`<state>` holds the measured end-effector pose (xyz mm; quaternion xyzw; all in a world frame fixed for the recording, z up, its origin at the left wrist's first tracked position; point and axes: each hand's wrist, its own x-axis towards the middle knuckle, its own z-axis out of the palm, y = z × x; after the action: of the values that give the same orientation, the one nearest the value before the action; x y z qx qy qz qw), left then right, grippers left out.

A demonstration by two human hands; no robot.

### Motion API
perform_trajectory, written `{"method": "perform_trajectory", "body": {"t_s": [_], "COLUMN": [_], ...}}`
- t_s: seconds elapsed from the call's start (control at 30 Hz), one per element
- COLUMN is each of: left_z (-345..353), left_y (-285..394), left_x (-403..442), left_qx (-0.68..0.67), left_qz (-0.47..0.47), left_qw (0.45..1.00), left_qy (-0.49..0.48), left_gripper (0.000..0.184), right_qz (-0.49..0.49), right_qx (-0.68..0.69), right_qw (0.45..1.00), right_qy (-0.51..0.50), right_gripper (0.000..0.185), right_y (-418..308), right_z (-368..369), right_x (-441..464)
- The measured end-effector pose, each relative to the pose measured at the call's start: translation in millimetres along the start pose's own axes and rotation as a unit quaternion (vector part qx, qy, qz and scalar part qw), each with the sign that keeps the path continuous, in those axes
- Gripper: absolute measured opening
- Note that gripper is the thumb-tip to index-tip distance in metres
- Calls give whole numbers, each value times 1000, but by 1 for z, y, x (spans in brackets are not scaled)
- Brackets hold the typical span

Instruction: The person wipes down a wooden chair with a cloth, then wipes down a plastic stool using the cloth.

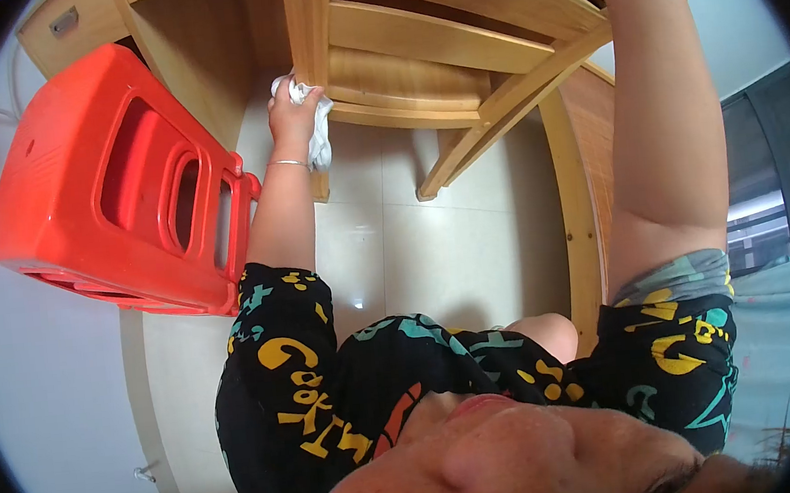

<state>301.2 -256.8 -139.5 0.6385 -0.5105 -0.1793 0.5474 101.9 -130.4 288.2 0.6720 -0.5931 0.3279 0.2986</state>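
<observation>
- Beside the red stool (56, 187), at the wooden chair leg (308, 29): white cloth (320, 145) against the wood, bunched in the curled left hand (292, 119)!
- Right arm (660, 111) runs off the top edge; that hand's grip, I can't tell.
- Wiping, it seems, is the step in hand; working along the leg would call for firm, even contact.

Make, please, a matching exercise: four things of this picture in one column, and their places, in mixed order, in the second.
1. red plastic stool
2. crumpled white cloth
3. light-brown wooden chair
4. thin silvery bracelet

A. picture's upper middle
B. around the left wrist
C. held in the left hand
D. picture's left side

Pairs: 1-D, 2-C, 3-A, 4-B
</observation>
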Motion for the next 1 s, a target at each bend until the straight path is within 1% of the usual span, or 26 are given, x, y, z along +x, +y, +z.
{"method": "perform_trajectory", "body": {"t_s": [0.07,0.2,0.3,0.37,0.4,0.47,0.5,0.57,0.6,0.63,0.7,0.73,0.77,0.83,0.87,0.9,0.97,1.0], "left_z": [4,6,7,9,8,3,3,-6,-14,-29,-44,-52,-55,-63,-81,-93,-118,-126], "left_y": [-3,-13,-8,-9,-10,-15,-19,-20,-17,-14,-2,3,1,0,-4,4,24,26], "left_x": [5,19,21,21,25,28,27,31,32,30,22,15,8,-3,-23,-38,-70,-78], "left_qx": [-29,-21,-52,-19,-23,-62,-61,-108,-119,-119,-109,-134,-135,-151,-148,-120,-160,-153], "left_qz": [-17,-9,-14,-34,-37,-79,-78,-104,-113,-99,-73,-67,-70,-58,-47,-45,-75,-75], "left_qw": [999,1000,999,999,998,995,995,987,984,986,991,987,987,985,985,988,978,979], "left_qy": [-4,-17,-10,32,35,-19,-16,-52,-65,-65,-39,-50,-41,-66,-78,-86,-113,-116], "left_gripper": [65,67,67,67,67,64,64,61,60,60,60,65,65,72,81,89,97,97], "right_qz": [9,35,44,44,39,27,26,45,25,32,14,7,-2,16,20,21,30,19], "right_qx": [6,6,-2,-33,-35,-2,1,-22,-51,-51,-50,-72,-67,-84,-91,-87,-79,-78], "right_qw": [1000,999,999,998,998,1000,1000,998,998,998,998,997,998,996,996,996,996,997], "right_qy": [-3,-23,-20,-20,-20,-10,-8,-31,-17,-6,-18,3,4,-23,-4,-7,-14,-19], "right_gripper": [76,76,75,74,74,74,74,74,74,74,74,73,73,73,73,72,71,71], "right_y": [-3,-17,-23,-32,-34,-34,-35,-36,-30,-36,-32,-28,-25,-22,-36,-33,-29,-27], "right_z": [1,14,15,15,17,22,20,17,19,7,11,18,22,23,-5,-8,-15,-17], "right_x": [0,12,17,22,26,28,28,31,33,24,25,26,29,35,16,13,5,4]}}
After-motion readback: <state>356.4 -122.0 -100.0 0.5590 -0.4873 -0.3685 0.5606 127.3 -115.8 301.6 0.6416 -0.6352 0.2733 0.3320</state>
